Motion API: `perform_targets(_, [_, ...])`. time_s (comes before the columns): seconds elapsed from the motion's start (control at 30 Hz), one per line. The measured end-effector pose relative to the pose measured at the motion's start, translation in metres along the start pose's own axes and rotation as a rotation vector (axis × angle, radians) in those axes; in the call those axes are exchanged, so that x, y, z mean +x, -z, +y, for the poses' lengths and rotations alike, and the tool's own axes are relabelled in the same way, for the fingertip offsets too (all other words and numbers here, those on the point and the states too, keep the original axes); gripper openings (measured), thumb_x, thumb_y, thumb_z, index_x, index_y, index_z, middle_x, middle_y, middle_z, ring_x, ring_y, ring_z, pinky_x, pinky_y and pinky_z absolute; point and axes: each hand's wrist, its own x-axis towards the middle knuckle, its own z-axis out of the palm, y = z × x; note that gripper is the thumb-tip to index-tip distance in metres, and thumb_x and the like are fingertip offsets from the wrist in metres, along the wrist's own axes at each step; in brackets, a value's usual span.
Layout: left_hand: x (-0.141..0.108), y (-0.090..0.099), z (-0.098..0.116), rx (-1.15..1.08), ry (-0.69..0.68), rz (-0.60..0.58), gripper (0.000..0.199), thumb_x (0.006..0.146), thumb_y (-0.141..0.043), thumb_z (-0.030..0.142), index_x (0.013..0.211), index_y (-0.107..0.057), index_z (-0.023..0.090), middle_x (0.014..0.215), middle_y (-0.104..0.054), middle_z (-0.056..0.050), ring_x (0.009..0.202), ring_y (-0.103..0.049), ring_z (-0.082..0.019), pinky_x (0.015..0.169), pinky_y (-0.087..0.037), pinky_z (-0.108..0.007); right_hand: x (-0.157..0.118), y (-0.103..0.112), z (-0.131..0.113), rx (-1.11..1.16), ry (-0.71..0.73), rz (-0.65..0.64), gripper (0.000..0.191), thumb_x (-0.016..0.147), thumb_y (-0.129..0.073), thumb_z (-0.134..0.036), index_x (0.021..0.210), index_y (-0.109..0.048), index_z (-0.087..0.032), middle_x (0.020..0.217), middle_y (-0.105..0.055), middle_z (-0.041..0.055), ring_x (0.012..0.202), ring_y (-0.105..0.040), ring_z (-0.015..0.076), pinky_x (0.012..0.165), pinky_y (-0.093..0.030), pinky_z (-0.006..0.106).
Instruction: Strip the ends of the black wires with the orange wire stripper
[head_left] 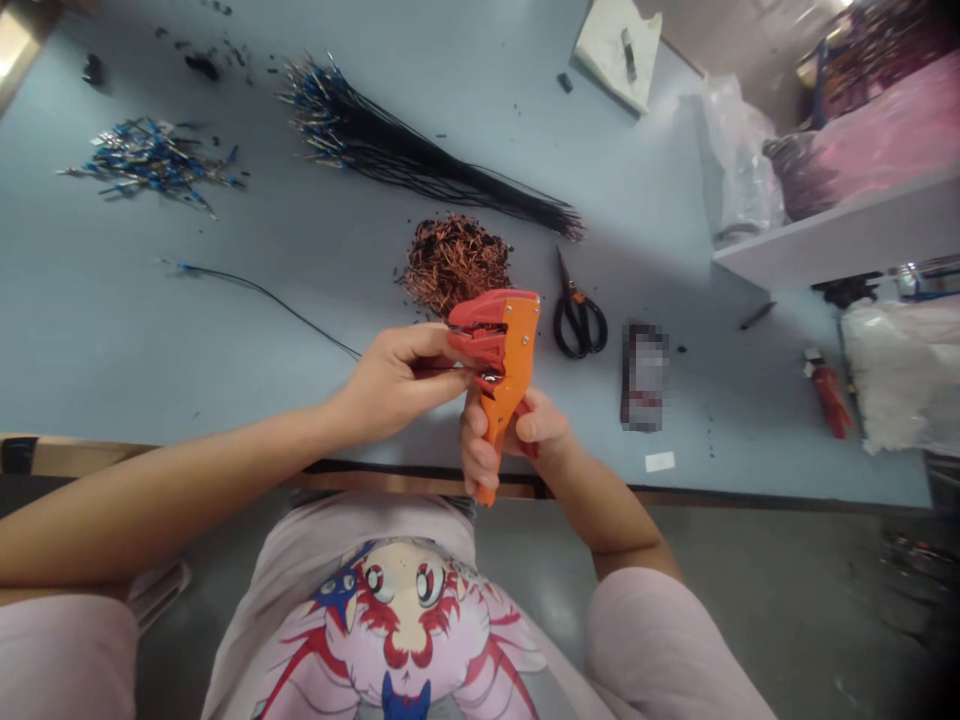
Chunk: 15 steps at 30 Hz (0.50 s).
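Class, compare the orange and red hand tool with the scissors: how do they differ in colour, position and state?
The orange and red tool has a bright body, while the scissors have black handles with an orange patch at the pivot.
The orange and red tool is gripped in the right hand; the scissors lie untouched on the table.
Both are handled tools showing some orange.

The right hand (495,435) grips an orange-and-red wire stripper (511,360); the left hand (401,385) pinches a thin black wire (274,298) at its jaws, near a pile of copper-coloured wire scraps (456,262).
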Motion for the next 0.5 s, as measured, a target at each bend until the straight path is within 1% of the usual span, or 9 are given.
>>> perform_targets(0.1, [0.0006, 0.0001, -0.0017, 0.001, -0.024, -0.006, 0.014, 0.083, -0.069, 0.012, 0.091, -0.078, 0.018, 0.091, -0.078, -0.002, 0.082, -0.071, -0.014, 0.074, -0.057, -0.022, -0.0002, -0.0014, -0.0015, 0.012, 0.034, -0.038, 0.030, 0.092, -0.067, -0.041, 0.100, -0.060, -0.013, 0.076, -0.069, 0.0038, 0.062, -0.071, 0.0186, 0.062, -0.063, 0.037])
perform_targets(0.17, [0.0010, 0.0006, -0.0030, -0.005, -0.046, -0.011, 0.010, 0.084, -0.070, 0.015, 0.091, -0.078, 0.019, 0.092, -0.078, -0.002, 0.083, -0.072, -0.014, 0.074, -0.057, -0.023, -0.0003, -0.0020, -0.0027, 0.010, 0.040, -0.035, 0.028, 0.093, -0.066, -0.040, 0.100, -0.060, -0.013, 0.075, -0.069, 0.0036, 0.060, -0.070, 0.0176, 0.061, -0.063, 0.036])
perform_targets(0.23, [0.0013, 0.0012, -0.0038, -0.011, -0.060, -0.010, 0.006, 0.085, -0.073, 0.020, 0.090, -0.078, 0.020, 0.094, -0.078, -0.003, 0.084, -0.072, -0.015, 0.074, -0.058, -0.024, -0.0007, -0.0025, -0.0038, 0.008, 0.027, -0.024, 0.030, 0.093, -0.067, -0.041, 0.098, -0.059, -0.013, 0.073, -0.069, 0.0031, 0.058, -0.070, 0.0175, 0.059, -0.063, 0.037])
perform_targets(0.33, [0.0017, 0.0020, -0.0037, 0.004, -0.053, -0.010, 0.006, 0.086, -0.075, 0.025, 0.089, -0.078, 0.021, 0.094, -0.078, -0.004, 0.084, -0.072, -0.016, 0.073, -0.059, -0.025, -0.0016, -0.0032, -0.0046, 0.011, 0.017, -0.025, 0.031, 0.093, -0.067, -0.043, 0.097, -0.058, -0.013, 0.072, -0.069, 0.0028, 0.056, -0.069, 0.0171, 0.058, -0.062, 0.036])
perform_targets(0.5, [0.0025, 0.0016, 0.0010, -0.004, -0.025, -0.016, 0.004, 0.084, -0.074, 0.022, 0.086, -0.078, 0.021, 0.093, -0.078, -0.003, 0.088, -0.073, -0.017, 0.078, -0.060, -0.026, -0.0020, -0.0054, -0.0054, -0.008, -0.051, 0.052, 0.039, 0.087, -0.072, -0.051, 0.088, -0.054, -0.016, 0.063, -0.066, -0.0006, 0.047, -0.064, 0.0156, 0.051, -0.060, 0.033])
